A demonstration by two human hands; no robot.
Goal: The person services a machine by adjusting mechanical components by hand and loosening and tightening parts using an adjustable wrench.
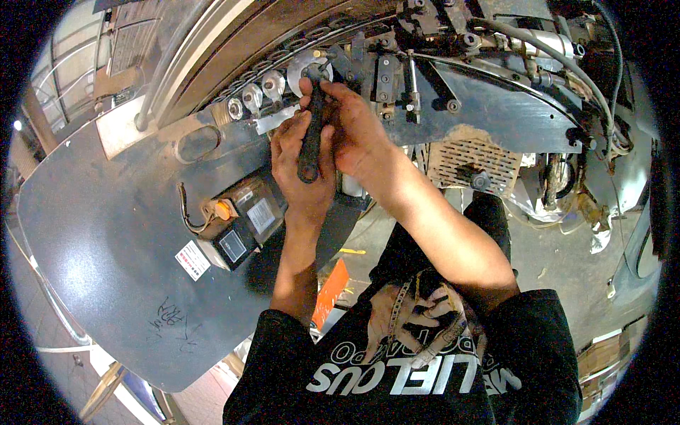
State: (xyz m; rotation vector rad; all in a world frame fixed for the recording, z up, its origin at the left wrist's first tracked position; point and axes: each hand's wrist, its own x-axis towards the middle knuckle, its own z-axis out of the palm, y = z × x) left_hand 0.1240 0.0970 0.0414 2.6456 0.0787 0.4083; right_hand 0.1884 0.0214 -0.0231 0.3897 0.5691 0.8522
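Note:
A dark wrench point(311, 134) with a ringed lower end stands nearly lengthwise before me, its head at a bolt fitting on the machine. My left hand point(301, 166) wraps the handle, with its thumb on one side and fingers on the other. Higher up, my right hand point(350, 124) grips near the wrench head, some of its fingers hidden behind the tool. Just beyond the head is a round metal disc point(297, 74). To its left sit a round metal roller point(273, 83) and another roller point(251, 96) along the machine's edge.
A grey metal table point(106, 234) spreads to the left, with an oval cut-out. On it stands a black control box point(237, 241) with an orange knob point(224, 209) and a cable. Machine linkages and hoses point(545, 53) fill the far right. A slotted plate point(471, 164) lies below them.

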